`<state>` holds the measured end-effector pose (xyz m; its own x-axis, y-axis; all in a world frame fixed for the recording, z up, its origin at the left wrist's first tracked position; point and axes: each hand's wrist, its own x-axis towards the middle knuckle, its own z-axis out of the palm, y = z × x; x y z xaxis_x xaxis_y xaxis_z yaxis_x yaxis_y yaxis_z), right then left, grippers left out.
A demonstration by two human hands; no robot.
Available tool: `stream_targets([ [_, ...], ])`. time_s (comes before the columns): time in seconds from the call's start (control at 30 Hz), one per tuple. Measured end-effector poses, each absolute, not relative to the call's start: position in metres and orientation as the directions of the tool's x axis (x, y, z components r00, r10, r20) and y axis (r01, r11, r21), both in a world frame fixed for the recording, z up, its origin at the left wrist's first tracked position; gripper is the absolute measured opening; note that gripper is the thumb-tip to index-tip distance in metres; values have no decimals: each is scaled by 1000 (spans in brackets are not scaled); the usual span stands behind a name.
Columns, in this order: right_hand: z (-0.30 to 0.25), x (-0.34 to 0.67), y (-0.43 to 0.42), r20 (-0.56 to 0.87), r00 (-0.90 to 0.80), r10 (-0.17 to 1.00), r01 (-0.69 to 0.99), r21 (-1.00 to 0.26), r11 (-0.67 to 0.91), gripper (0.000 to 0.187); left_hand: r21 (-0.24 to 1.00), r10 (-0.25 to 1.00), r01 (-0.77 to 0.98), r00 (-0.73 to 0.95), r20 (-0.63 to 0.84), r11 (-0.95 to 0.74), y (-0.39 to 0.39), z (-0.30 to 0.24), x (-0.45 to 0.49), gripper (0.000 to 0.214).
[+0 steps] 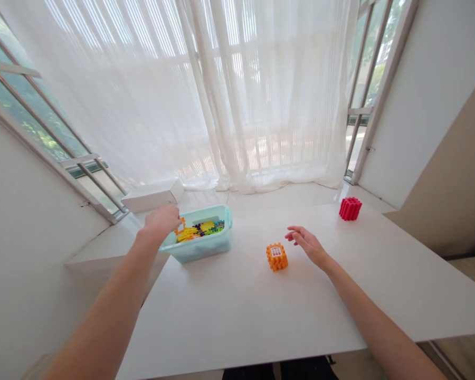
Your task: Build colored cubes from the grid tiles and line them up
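Reaching hand: the left hand (160,221) is stretched over the left end of a pale blue tub (200,252), seen from the back with the fingers curled downward.
Left grip: an orange piece (179,226) sticks up right at the fingertips; whether it is pinched or only touched cannot be told.
Tub: it sits at the far left of the white table (241,316), filled with loose yellow, purple and green toy pieces (203,228).
Right hand: the right hand (309,245) hovers low over the table, fingers loosely spread and holding nothing.
Orange cube: an orange cube (277,257) built of toothed pieces stands on the table just left of the right hand, apart from it.
Red cube: a red cube (350,208) stands at the far right edge, well apart from both hands.
Sill: a white box (152,196) lies behind the tub, under a sheer curtain (221,95).
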<state>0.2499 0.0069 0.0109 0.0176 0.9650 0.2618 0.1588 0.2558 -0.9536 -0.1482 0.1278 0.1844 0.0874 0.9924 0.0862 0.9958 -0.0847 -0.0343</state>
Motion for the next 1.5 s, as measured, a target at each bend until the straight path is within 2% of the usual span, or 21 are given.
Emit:
stream_targets([
  [0.07,11,251,8,261,35,965,148,-956,254,44,-17,979,995,97,180,-96,118,191,-133,26],
  [0.13,11,253,9,261,54,964,145,-957,251,42,182,906,945,188,378,-272,103,188,-110,19],
  [0.17,12,254,9,262,64,963,147,-957,251,41,318,869,866,225,440,-385,95,182,-95,17],
  [0.2,12,255,9,263,73,962,150,-956,251,40,370,861,827,239,450,-423,87,173,-80,17],
  [0.27,13,256,8,267,89,959,162,-954,251,38,475,864,751,253,435,-458,73,149,-49,22],
  [0.33,14,254,6,273,98,957,178,-951,253,35,721,891,524,250,379,-453,61,122,-22,25],
  [0.4,15,250,3,313,100,945,208,-935,288,31,880,918,301,268,291,-367,51,97,-2,29],
  [0.47,17,244,0,372,84,925,242,-908,343,25,952,934,166,296,202,-259,43,77,12,34],
  [0.6,22,236,-9,438,10,899,264,-868,420,18,987,936,25,320,143,-159,31,54,22,33],
  [0.83,31,237,-18,423,-179,889,289,-841,458,47,991,939,-66,318,129,-114,25,43,20,20],
  [1.03,29,232,-20,410,-197,891,338,-825,454,52,991,932,-105,346,109,-77,22,39,22,16],
  [1.2,27,234,-20,421,-204,884,359,-808,468,47,986,929,-121,336,153,-119,18,42,23,13],
  [1.3,25,238,-18,424,-185,887,366,-808,462,46,980,894,-109,402,199,-169,17,42,23,25],
  [1.4,23,241,-16,422,-161,892,379,-808,451,42,960,851,-42,452,266,-278,16,42,23,42],
  [1.5,21,243,-13,421,-163,892,410,-794,449,38,928,849,64,430,307,-368,17,41,22,37],
])
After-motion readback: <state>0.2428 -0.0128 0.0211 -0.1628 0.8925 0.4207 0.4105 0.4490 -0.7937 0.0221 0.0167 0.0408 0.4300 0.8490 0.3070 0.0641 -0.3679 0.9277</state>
